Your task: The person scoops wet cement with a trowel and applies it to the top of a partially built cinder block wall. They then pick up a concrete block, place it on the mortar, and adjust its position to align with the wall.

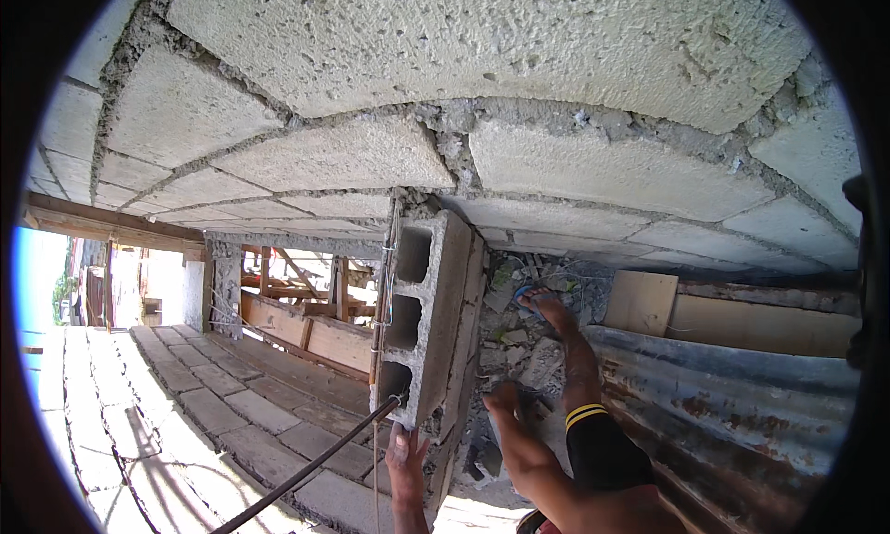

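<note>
A grey hollow concrete block (419, 330) with three openings sits atop a narrow block wall that juts from the pale wall. My left hand (405, 455) is at its near end, fingers stretched and apart, the tips at or touching the block's edge. A dark steel rod (311, 464) slants up from the lower left to the nearest opening. Beside my left hand a thin string (375, 460) hangs down. On the far side of the block, my right hand (502, 399) is low over the rubble; its fingers are too unclear to read.
A large concrete block wall (593, 154) with rough mortar joints spans the top. Below on the right are broken rubble (538, 362), my foot in a blue flip-flop (527, 299), a rusty corrugated metal sheet (732, 395) and a plywood piece (640, 302). Timber framing (306, 330) stands left.
</note>
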Demonstrator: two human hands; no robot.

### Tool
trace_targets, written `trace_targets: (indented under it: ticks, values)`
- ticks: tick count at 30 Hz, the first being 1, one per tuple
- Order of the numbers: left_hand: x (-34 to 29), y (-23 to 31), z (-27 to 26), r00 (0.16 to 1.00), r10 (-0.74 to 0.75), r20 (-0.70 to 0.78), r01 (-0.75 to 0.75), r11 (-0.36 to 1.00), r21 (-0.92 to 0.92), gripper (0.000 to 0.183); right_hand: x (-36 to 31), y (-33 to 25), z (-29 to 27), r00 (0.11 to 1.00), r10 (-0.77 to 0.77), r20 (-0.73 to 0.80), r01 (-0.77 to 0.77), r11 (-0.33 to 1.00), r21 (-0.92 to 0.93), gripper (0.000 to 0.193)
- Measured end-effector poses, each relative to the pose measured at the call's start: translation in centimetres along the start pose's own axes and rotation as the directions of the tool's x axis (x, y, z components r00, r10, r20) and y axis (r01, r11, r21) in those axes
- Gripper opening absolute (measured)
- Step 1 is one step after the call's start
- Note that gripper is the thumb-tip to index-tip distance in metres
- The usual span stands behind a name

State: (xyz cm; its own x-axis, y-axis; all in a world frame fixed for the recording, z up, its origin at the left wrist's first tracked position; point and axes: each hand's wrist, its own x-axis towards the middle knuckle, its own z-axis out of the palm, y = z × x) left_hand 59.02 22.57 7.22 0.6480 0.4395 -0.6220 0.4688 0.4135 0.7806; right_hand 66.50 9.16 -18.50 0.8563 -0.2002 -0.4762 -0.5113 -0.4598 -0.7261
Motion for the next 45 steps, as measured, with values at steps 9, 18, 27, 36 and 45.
trace_targets:
  ticks: [9, 18, 27, 36, 45]
  values:
    - [1.2, 0.5, 0.5, 0.996, -0.039, -0.074, 0.041, 0.999, 0.017, 0.079, -1.8, -12.9, -10.4, 0.996, 0.009, -0.085, 0.042, 0.818, 0.574, 0.026]
    - [2.2, 1.7, 2.6, 0.911, -0.184, -0.368, 0.200, 0.980, 0.003, 0.074, 7.8, -23.9, -18.3, 0.797, -0.048, 0.602, -0.227, 0.900, 0.373, 0.017]
    - [3.7, -0.1, 4.3, 0.861, 0.056, -0.506, 0.020, 0.989, 0.143, 0.068, 7.5, -39.3, -29.5, 0.407, -0.134, 0.903, 0.369, 0.929, -0.029, 0.020]
    - [5.8, -0.6, 5.8, 0.769, -0.095, -0.632, 0.016, 0.991, -0.131, 0.063, 10.7, -47.9, -25.4, 0.457, 0.441, 0.772, -0.467, 0.858, -0.214, 0.030]
    - [4.7, 0.9, 5.4, 0.762, -0.088, -0.642, 0.042, 0.995, -0.087, 0.061, 12.6, -51.9, -21.9, 0.359, 0.483, 0.799, -0.392, 0.854, -0.341, 0.030]
